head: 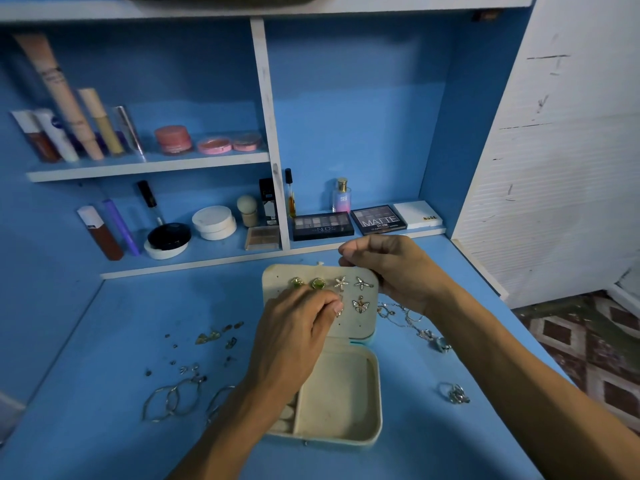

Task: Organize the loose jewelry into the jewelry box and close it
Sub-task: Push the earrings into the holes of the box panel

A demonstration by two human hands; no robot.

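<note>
A cream jewelry box (341, 396) lies open on the blue desk, its lid panel (360, 323) standing up behind the tray. Green studs (307, 283), starfish studs (351, 283) and a butterfly earring (361, 304) are pinned to the panel. My left hand (294, 336) pinches a small earring against the panel beside the butterfly. My right hand (391, 268) grips the lid's upper right corner from behind. Hoops (173, 401) and small studs (207, 341) lie loose to the left; chains (403, 315) and rings (455, 393) lie to the right.
Low shelves at the back hold eyeshadow palettes (323, 226), a perfume bottle (341, 195), compacts (169, 239) and tubes (104, 233). A white wall panel (554, 168) bounds the desk on the right, with patterned floor (588, 341) beyond the desk edge.
</note>
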